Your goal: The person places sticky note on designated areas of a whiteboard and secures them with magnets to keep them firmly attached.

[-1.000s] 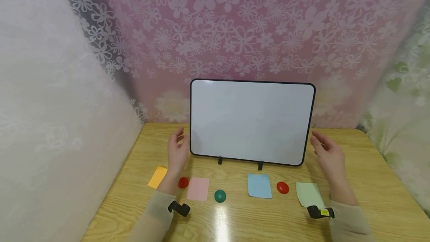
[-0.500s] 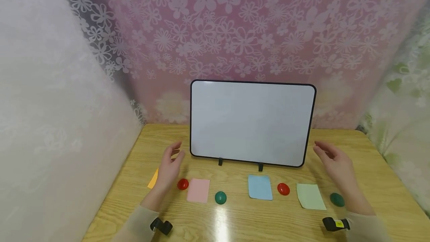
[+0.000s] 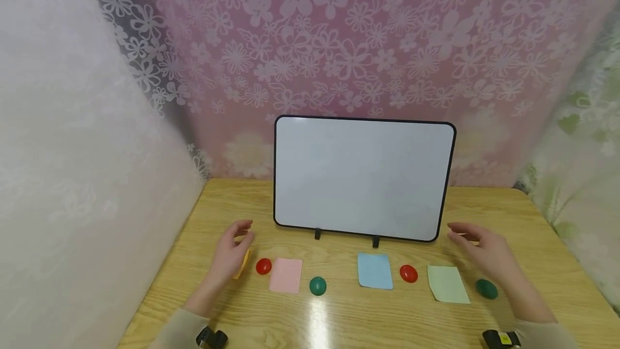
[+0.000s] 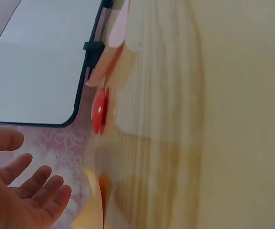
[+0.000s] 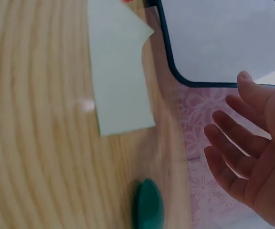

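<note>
My left hand (image 3: 229, 255) hovers over the table's left side, fingers loosely bent and holding nothing. It partly covers an orange sticky note (image 3: 243, 264), whose edge curls up in the left wrist view. Just right of that hand is a red round magnet (image 3: 263, 266), then a pink sticky note (image 3: 286, 275). My right hand (image 3: 484, 252), also holding nothing, is above the table past the lower right corner of the whiteboard (image 3: 363, 176). Near it lie a pale green sticky note (image 3: 448, 284) and a dark green magnet (image 3: 486, 288). Neither hand touches the board.
The whiteboard stands upright on small black feet (image 3: 375, 241) at the back of the wooden table (image 3: 349, 322). Between the hands lie a green magnet (image 3: 317, 286), a blue sticky note (image 3: 375, 271) and another red magnet (image 3: 409, 273). Flowered cloth (image 3: 349, 42) hangs behind.
Both hands have drawn back from beside the whiteboard's edges toward the person, the left one also moving left. The dark green magnet at the right has come into sight. The whiteboard stays in place.
</note>
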Available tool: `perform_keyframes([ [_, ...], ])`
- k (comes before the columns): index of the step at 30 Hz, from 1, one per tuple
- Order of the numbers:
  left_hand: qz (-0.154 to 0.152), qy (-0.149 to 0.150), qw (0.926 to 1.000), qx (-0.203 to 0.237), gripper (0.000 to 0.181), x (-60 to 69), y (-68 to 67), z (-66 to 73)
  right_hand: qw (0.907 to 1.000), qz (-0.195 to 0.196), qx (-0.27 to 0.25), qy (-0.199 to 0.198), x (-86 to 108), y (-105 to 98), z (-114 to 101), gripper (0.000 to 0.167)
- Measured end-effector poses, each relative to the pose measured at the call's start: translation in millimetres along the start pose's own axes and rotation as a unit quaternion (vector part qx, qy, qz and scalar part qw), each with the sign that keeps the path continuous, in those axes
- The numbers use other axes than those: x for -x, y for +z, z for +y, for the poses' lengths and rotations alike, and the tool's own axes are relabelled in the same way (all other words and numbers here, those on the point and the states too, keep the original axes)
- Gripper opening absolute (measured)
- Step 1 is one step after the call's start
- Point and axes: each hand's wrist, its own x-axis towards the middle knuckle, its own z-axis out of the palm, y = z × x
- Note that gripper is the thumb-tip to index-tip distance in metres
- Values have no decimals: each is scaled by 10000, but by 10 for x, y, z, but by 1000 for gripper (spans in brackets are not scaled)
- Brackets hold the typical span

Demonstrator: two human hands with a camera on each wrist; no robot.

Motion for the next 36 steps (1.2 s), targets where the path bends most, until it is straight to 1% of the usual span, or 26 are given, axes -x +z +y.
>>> perform_keyframes([
  [3, -67, 112, 9995, -277, 36, 19, -58, -36, 9994, -26, 117, -310, 19, -9, 38, 42],
  [6, -177, 204, 9985, -476, 36, 32, -127, -88, 9983, -112, 233, -518, 40, -29, 73, 38],
  [9, -189, 292, 9970, -687, 36, 43, -200, -148, 9973, -285, 335, -587, 64, -53, 117, 36],
  [13, -117, 441, 9946, -935, 36, 56, -297, -211, 9962, -425, 424, -627, 103, -93, 170, 35],
  [18, -63, 713, 9885, -1330, 36, 63, -397, -278, 9940, -511, 575, -771, 157, -154, 219, 34],
  [21, -85, 817, 9842, -1571, 36, 71, -454, -291, 9921, -564, 708, -874, 187, -184, 261, 33],
  [24, -228, 747, 9811, -1768, 37, 75, -507, -277, 9902, -601, 847, -934, 212, -212, 314, 32],
  [26, -373, 611, 9799, -1861, 39, 73, -544, -267, 9886, -710, 935, -944, 225, -239, 349, 34],
  [31, -695, 206, 9765, -2030, 42, 56, -638, -251, 9866, -987, 1032, -786, 257, -301, 401, 40],
  [36, -853, 27, 9711, -2227, 44, 30, -705, -265, 9839, -1116, 1151, -793, 281, -351, 414, 42],
])
